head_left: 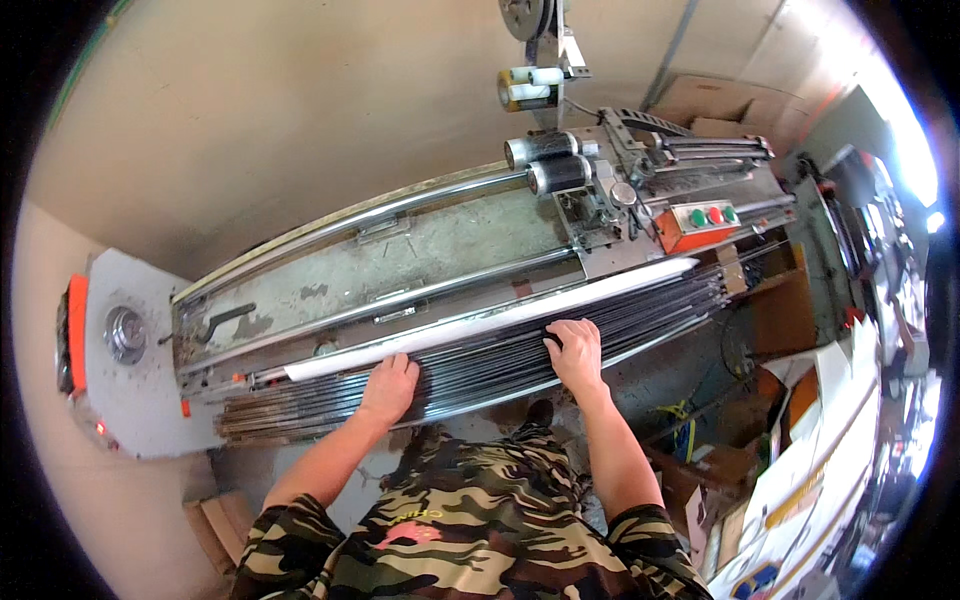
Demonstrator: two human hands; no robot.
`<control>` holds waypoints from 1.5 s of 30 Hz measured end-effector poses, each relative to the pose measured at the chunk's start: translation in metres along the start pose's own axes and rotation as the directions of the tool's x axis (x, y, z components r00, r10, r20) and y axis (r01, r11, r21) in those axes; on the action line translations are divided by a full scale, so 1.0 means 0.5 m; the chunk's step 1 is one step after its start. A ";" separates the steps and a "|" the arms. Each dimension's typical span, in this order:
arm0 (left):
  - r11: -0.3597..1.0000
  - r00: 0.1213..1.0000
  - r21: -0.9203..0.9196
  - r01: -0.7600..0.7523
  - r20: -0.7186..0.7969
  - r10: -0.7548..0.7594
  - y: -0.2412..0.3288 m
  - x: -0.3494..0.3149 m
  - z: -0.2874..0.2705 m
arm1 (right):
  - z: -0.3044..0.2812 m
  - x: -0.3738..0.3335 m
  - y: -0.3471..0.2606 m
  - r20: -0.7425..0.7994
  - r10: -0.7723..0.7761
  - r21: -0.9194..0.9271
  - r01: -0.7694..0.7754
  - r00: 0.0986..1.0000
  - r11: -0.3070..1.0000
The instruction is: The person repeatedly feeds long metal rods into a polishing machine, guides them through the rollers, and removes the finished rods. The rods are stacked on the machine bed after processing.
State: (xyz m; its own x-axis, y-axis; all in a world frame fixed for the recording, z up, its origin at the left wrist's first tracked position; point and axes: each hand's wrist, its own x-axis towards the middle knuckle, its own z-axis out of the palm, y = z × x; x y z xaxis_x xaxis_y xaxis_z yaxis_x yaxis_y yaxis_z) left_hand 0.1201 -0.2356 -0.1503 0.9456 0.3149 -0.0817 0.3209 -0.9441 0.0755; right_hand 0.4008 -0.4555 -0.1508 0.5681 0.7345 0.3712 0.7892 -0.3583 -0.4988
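A wide bundle of long thin dark rods (pixel 480 362) lies along the near side of a long machine. Just behind it, a long white strip (pixel 490 313), folded or rolled, runs parallel to the rods. My left hand (pixel 389 389) rests on the bundle with its fingers bent together, fingertips at the near edge of the white strip; what they hold, if anything, is hidden. Farther right, my right hand (pixel 576 354) is curled over the rods, thumb and fingers pinching a dark rod. The rods' stretch under both hands is covered.
Behind the strip, the machine has steel guide rails (pixel 430 290), black rollers (pixel 558 174) and an orange button box (pixel 697 226). A grey end plate (pixel 128 350) stands at the left. Cardboard and white sheets (pixel 820 450) are piled at the right.
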 end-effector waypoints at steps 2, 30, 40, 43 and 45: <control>0.997 0.997 0.034 0.065 0.043 -0.067 0.030 -0.004 -0.002 | -0.020 0.009 0.024 0.060 -0.081 0.052 0.078 0.995 0.996; 0.070 0.926 -0.931 0.358 0.345 -0.151 -0.012 0.898 -0.202 | -0.229 0.508 0.048 0.511 -0.103 -0.244 0.259 0.853 0.934; -0.076 0.833 -0.907 0.415 0.345 0.432 -0.002 0.951 -0.105 | -0.255 0.461 0.091 0.596 -0.238 -0.114 0.374 0.767 0.920; -0.281 0.841 -0.829 0.484 0.350 0.413 0.020 0.913 -0.095 | -0.266 0.470 0.092 0.568 -0.245 -0.084 0.351 0.786 0.932; -0.486 0.905 -0.777 0.399 0.247 0.348 0.048 0.876 -0.087 | -0.258 0.484 0.086 0.568 -0.219 -0.080 0.318 0.793 0.945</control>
State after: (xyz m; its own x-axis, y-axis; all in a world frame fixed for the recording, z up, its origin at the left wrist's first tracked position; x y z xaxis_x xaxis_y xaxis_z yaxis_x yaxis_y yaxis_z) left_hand 0.5443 -0.1161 -0.1410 0.9537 -0.0673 -0.2930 0.2627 0.6608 0.7031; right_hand 0.6022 -0.3676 0.0186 0.1453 0.9885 -0.0412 0.9448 -0.1510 -0.2907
